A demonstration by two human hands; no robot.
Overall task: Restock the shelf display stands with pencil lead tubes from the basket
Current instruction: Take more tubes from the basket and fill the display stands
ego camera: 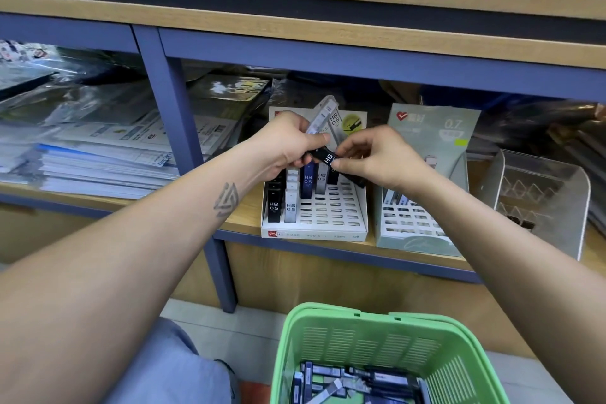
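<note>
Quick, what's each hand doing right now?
Left hand: grips a bunch of lead tubes.
Right hand: pinches a black HB tube above the white display stand.

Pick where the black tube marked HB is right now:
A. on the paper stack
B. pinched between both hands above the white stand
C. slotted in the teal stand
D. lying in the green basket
B: the black tube is pinched by left hand and right hand above the white stand.
</note>
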